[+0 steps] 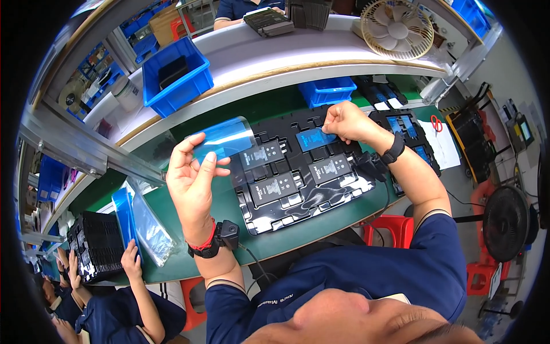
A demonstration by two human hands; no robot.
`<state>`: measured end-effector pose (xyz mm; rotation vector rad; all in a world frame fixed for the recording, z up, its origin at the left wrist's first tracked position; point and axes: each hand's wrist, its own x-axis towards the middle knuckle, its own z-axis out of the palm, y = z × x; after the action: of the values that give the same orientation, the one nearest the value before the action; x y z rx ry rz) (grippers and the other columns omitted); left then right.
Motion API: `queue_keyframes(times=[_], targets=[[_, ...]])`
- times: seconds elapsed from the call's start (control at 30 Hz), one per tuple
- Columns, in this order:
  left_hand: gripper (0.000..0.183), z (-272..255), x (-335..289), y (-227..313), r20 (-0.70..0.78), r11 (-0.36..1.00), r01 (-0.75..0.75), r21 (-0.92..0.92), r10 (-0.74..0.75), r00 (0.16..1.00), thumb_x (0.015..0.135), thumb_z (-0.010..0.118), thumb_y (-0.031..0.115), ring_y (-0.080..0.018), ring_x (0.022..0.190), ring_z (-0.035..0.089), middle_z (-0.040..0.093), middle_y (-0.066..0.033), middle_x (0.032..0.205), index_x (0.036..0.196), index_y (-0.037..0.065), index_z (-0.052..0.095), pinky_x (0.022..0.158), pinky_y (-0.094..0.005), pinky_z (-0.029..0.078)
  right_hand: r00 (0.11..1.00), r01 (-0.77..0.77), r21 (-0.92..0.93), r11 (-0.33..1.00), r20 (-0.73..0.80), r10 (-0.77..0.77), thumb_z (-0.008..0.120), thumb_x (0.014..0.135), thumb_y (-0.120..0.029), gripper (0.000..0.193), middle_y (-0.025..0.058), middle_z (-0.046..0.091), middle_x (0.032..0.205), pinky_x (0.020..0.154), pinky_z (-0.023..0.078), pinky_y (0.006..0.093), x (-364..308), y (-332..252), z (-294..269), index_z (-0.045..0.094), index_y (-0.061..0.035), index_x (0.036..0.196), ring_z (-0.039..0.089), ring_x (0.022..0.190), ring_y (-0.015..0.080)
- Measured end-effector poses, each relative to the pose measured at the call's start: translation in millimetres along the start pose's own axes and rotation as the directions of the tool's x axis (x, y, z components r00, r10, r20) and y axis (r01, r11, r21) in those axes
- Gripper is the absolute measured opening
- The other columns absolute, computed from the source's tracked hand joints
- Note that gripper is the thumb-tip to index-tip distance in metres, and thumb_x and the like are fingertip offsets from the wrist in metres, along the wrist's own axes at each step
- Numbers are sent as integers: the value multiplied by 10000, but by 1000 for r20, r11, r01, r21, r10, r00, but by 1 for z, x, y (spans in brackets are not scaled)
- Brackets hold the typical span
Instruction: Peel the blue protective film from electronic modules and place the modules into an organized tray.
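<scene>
My left hand holds a clear blue film sheet up at the left of a black plastic tray. Flat black battery packs lie in the tray's pockets: an upper left one, a lower left one and a lower right one. At the upper right, a piece of blue film covers another pack. My right hand is closed in a pinch at this film's right end, the fingertips low against the pack. Whether the film lies fully flat there is hidden by the fingers.
A second black tray with blue-covered packs adjoins on the right, by red scissors on white paper. Blue bins and a fan stand along the shelf. A co-worker's hand is at the left, near plastic film bags.
</scene>
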<state>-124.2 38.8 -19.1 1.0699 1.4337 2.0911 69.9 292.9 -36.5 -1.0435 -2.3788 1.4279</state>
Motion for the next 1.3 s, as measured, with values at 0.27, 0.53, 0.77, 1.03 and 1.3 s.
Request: queue_keyframes(times=[0.27,0.53,0.77,1.03,1.3], targets=[[342,4,-4,-1,108,998,35,-47,-30,994,841,566,-30,-152,826,624,618,-130,989,1169,-27,467,645,-241,542,894,250,-669,700,-119,-433,762,698,-222,407,109,614,733,585,483,301,-30,-46,9,540,-20,972,607,657,204],[603,28,-19,-1,253,995,35,-92,-11,967,818,593,-40,-168,860,637,631,-142,1009,1347,14,310,715,-245,532,578,797,-184,575,-40,-815,684,749,-71,229,100,599,812,568,468,296,-59,-76,53,590,-19,951,578,660,193],[301,20,-17,-9,407,993,80,84,-108,907,813,639,10,-101,756,611,666,-67,838,1110,-3,598,646,-204,475,601,775,-178,606,-90,-794,722,707,-44,154,75,638,747,587,462,270,-80,-71,47,652,-16,841,589,638,178],[484,12,-17,2,358,817,-318,481,147,922,639,792,400,-113,624,597,649,-77,703,860,-14,676,552,-235,443,719,694,277,665,-301,-626,667,790,-53,85,44,554,893,617,452,227,-94,-34,19,593,-23,819,533,717,90],[243,-5,-12,8,127,985,-20,172,-2,992,846,579,7,-98,814,576,596,-95,1007,1084,-45,574,601,-231,533,996,-42,322,946,82,16,663,816,-132,151,-36,507,549,336,320,171,-74,15,4,559,-42,754,424,382,25]])
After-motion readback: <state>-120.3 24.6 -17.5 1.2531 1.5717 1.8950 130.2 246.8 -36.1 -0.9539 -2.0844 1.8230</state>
